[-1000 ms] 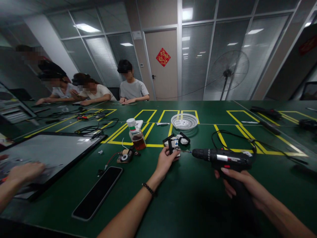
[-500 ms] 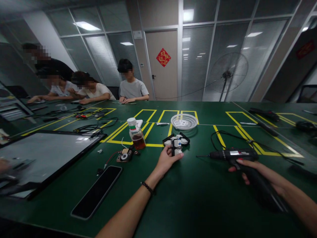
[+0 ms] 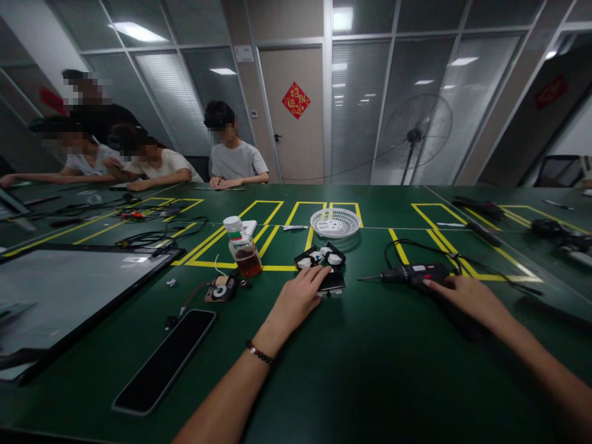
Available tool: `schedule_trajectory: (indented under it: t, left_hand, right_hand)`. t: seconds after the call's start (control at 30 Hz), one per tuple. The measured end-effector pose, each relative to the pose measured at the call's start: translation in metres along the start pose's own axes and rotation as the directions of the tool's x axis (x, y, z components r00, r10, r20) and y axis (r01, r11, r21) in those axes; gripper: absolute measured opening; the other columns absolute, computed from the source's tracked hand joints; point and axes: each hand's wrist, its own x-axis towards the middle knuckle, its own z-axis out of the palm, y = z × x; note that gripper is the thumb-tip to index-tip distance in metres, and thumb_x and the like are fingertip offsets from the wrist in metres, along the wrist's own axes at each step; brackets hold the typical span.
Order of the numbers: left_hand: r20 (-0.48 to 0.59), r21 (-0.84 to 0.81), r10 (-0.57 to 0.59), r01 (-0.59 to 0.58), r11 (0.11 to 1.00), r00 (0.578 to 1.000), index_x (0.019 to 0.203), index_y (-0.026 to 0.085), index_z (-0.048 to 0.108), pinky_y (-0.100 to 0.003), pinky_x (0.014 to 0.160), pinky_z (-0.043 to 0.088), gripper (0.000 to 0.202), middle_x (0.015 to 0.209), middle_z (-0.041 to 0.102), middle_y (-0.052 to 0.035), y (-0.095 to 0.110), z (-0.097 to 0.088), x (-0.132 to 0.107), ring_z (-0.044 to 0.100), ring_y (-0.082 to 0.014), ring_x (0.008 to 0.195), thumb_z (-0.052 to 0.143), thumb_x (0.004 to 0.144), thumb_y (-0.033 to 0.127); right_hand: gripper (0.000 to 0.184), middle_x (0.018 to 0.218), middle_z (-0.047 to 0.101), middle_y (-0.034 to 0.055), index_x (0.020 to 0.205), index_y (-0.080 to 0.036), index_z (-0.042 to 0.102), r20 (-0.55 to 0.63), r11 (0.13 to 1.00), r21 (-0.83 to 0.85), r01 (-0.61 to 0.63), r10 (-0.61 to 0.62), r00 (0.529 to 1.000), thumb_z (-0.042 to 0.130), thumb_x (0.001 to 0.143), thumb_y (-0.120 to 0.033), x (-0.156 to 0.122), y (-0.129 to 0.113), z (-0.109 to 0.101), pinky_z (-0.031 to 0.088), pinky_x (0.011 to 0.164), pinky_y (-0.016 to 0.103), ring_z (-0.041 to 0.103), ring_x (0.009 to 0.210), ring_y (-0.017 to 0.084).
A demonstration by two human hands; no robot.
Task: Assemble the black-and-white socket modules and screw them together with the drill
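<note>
My left hand (image 3: 300,295) is palm down, its fingers closed over the near edge of a small black-and-white part (image 3: 333,282) on the green table. Two similar parts with white pieces in black frames (image 3: 320,256) lie just beyond it. To the right, my right hand (image 3: 469,302) is closed round the handle of a black electric drill (image 3: 419,274). The drill lies low at the tabletop, its long thin bit pointing left. My right fingertips are partly hidden behind the handle.
A white plastic basket (image 3: 335,223) sits farther back. To the left stand a bottle of brown liquid (image 3: 245,254), a small wired motor (image 3: 222,287), a phone (image 3: 166,361) and a large flat panel (image 3: 83,302). Black cables (image 3: 398,250) run behind the drill. Several people sit across the table.
My right hand has brought the drill down and left, rolling it onto its side. My left hand has turned palm down over the part, which now shows its black side.
</note>
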Motion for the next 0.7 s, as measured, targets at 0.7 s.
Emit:
schedule_trajectory:
  t: [0.7]
  left_hand:
    - [-0.086, -0.378, -0.302, 0.249, 0.891, 0.949, 0.131, 0.024, 0.047, -0.040, 0.096, 0.046, 0.068, 0.127, 0.060, -0.0072, 0.021, 0.025, 0.003, 0.059, -0.0257, 0.113, 0.074, 0.069, 0.026]
  right_hand:
    - [0.037, 0.090, 0.071, 0.0047, 0.102, -0.016, 0.071, 0.201, 0.236, 0.967, -0.099, -0.464, 0.863, 0.071, 0.078, -0.045, -0.042, -0.203, 0.069, 0.051, 0.074, 0.030, 0.064, 0.078, 0.018]
